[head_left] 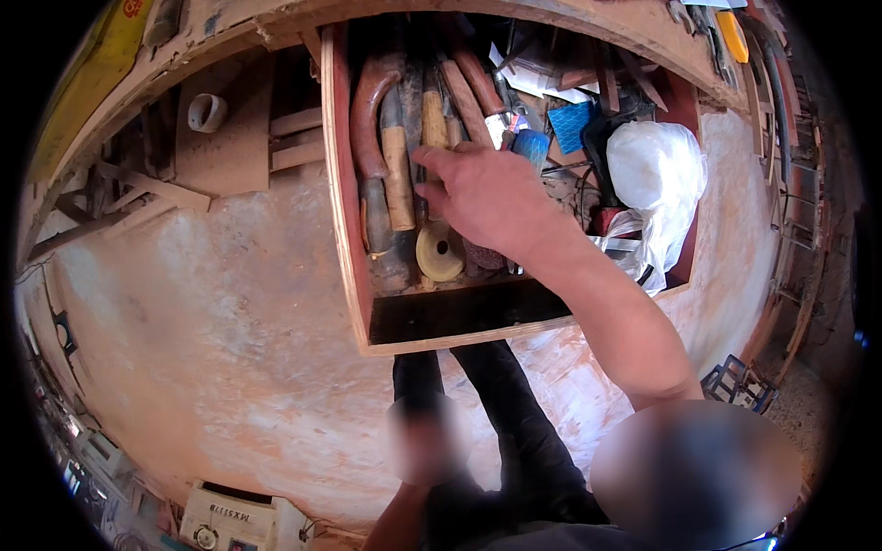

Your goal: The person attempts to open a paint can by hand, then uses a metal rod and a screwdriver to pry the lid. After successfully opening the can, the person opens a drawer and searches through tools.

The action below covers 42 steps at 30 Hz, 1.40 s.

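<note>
A wooden drawer (459,335) full of tools stands pulled out from under the bench. My right hand (487,193) reaches over its left half, palm down. Thumb and forefinger are apart there, with nothing visible between them; the other fingers are partly hidden. Beside the fingertips lie a wooden tool handle (397,179) and another light wooden handle (434,118). A curved reddish-brown handle (372,101) runs along the drawer's left side. Just below the hand sits a pale yellow ring-shaped roll (441,253). My left hand (427,441) hangs low near my legs, blurred, its fingers unreadable.
At the drawer's right is a white plastic bag (652,170), near a blue textured sheet (571,126) and a blue bristly thing (531,147). The bench edge (248,39) runs above. Wood offcuts (152,188) lie left; a cream-coloured machine (234,522) stands at lower left.
</note>
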{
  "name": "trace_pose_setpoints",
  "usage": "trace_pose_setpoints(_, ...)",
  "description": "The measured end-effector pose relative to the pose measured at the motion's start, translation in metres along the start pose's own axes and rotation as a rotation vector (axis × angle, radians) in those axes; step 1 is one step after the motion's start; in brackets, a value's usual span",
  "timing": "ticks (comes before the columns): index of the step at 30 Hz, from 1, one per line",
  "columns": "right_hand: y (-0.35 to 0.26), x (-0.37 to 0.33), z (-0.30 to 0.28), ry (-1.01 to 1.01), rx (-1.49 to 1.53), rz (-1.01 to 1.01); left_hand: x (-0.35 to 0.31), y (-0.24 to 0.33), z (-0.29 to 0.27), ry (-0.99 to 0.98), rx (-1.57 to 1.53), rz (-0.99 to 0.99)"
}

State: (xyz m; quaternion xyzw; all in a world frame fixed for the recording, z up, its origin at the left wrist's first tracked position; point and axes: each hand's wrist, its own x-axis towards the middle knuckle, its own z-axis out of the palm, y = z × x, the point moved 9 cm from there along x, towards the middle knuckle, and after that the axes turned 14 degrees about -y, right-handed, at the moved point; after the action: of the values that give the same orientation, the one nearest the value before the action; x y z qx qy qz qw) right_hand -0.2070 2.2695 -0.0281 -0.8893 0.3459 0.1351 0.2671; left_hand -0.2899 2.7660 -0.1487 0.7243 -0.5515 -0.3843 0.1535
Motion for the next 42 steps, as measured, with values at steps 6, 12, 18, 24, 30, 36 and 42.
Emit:
trace_pose_setpoints(6, -0.023, -0.001, -0.022, 0.167, 0.019, -0.201, 0.006, 0.004, -0.008, -0.012, -0.036, 0.018)
trace_pose_setpoints(12, -0.059, 0.018, -0.008, 0.186, -0.018, -0.407, 0.011, 0.006, -0.008, -0.036, -0.039, 0.021)
trace_pose_setpoints(18, -0.056, 0.018, -0.011, 0.204, -0.121, -0.39, 0.018, 0.003, -0.009, -0.049, -0.035, -0.02)
trace_pose_setpoints(24, -0.045, 0.013, -0.017, 0.25, -0.113, -0.246, 0.025, 0.01, -0.013, -0.071, -0.038, -0.06)
trace_pose_setpoints(30, -0.031, 0.01, -0.017, 0.153, -0.183, -0.156, 0.032, 0.01, -0.017, -0.106, -0.036, -0.119)
trace_pose_setpoints(36, -0.042, 0.015, -0.006, 0.236, -0.067, -0.252, 0.038, 0.011, -0.02, -0.144, -0.033, -0.153)
trace_pose_setpoints(42, -0.032, 0.012, -0.016, 0.279, 0.123, -0.334, 0.043, 0.012, -0.025, -0.172, -0.024, -0.185)
